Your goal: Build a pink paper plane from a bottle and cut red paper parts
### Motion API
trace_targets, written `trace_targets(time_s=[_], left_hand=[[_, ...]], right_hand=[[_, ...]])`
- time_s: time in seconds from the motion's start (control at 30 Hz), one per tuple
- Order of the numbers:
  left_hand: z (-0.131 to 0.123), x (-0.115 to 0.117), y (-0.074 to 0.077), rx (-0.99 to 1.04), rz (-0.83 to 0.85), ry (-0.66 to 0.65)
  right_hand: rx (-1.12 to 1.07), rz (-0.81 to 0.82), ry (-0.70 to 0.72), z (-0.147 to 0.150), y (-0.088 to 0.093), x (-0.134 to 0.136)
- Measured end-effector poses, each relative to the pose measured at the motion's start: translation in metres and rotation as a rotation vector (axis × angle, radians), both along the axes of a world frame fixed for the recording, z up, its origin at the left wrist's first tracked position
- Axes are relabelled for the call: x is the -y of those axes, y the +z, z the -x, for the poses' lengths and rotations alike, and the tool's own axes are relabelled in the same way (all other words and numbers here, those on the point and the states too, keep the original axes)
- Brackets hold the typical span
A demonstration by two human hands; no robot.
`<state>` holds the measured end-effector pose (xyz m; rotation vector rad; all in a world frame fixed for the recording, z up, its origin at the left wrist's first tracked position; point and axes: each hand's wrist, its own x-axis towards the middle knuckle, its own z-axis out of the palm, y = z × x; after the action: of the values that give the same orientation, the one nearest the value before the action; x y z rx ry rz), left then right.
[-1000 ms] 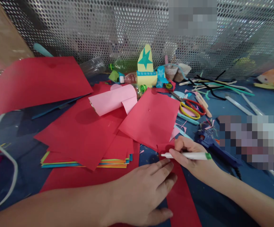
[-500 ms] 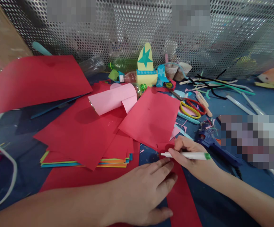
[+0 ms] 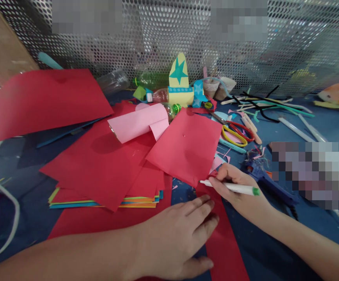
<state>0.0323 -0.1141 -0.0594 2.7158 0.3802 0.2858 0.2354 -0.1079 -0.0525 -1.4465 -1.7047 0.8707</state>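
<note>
My right hand (image 3: 242, 195) grips a white marker (image 3: 239, 188) with a green end, its tip pointing left over the top part of a red paper strip (image 3: 228, 246). Fingers spread and flat, my left hand (image 3: 183, 234) presses on that strip just below the marker tip. Beyond the tip lies a loose red sheet (image 3: 187, 144), one corner close to the marker. Left of it is a stack of coloured paper (image 3: 99, 168) with red sheets on top. A pink paper-wrapped roll (image 3: 141, 121) rests across these sheets.
Scissors (image 3: 236, 132) with red and yellow handles lie among paper scraps. A blue glue gun (image 3: 270, 185) is right of my right hand. Pipe cleaners (image 3: 263, 103) and a decorated bottle (image 3: 181, 95) sit near the perforated metal panel (image 3: 157, 43). A white cord (image 3: 14, 207) runs at left.
The marker tip has moved slightly up, away from my left fingers, and the marker tilts more. My left hand stays almost still on the red strip.
</note>
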Motion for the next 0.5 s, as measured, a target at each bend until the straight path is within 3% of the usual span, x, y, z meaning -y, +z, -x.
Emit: trace_targets(time_s=[0.17,0.5], left_hand=[[0.0006,-0.0001,0.0015,-0.008,-0.01,0.013],[0.0003,-0.0001,0.0013,-0.022,-0.009,0.005]], right_hand=[[0.071,-0.081,-0.02,-0.0019,0.0014,-0.0008],[0.162,-0.085,-0.054,-0.0094,0.0067,0.0004]])
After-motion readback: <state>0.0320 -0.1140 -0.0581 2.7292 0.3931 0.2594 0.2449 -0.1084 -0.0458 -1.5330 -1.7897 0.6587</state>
